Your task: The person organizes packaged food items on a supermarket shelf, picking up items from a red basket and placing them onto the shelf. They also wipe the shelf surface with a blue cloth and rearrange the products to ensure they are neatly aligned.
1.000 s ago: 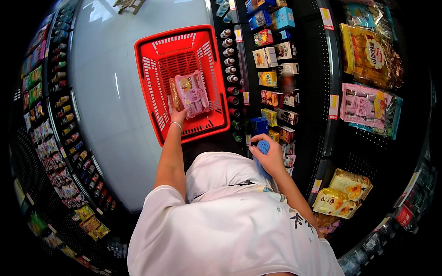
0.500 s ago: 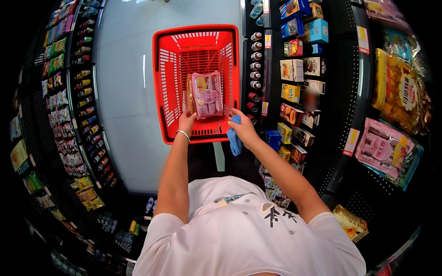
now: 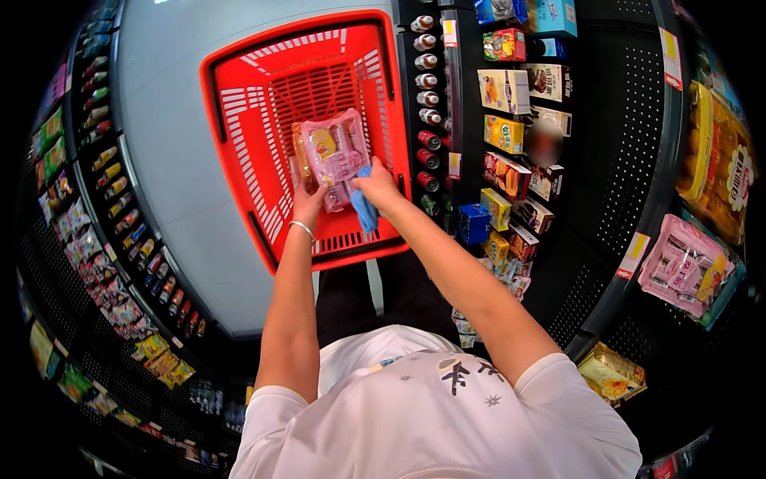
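A pink see-through package of snacks (image 3: 335,148) rests in the red plastic shopping basket (image 3: 300,259), overlapping a brownish package (image 3: 300,152) at its left side. My left hand (image 3: 309,203) closes on the lower left edge of the packages, its thumb at the pink one and its other fingers largely hidden below. In my right hand (image 3: 380,188) a blue cloth (image 3: 365,209) is gripped, its loose end hanging toward me. That hand is at the lower right edge of the pink package; whether it also grips the package is unclear.
Close on the right, shelves carry bottles (image 3: 427,80), cans (image 3: 428,160) and boxed snacks (image 3: 504,134). Farther right lies another pink package (image 3: 685,265). A shelf on the left holds bagged snacks (image 3: 96,255) and cans (image 3: 116,188). Pale floor (image 3: 183,144) runs left of the basket.
In the picture the basket has shifted left and now sits tilted. My right hand with the blue cloth has moved in from the basket's right rim to the pink package.
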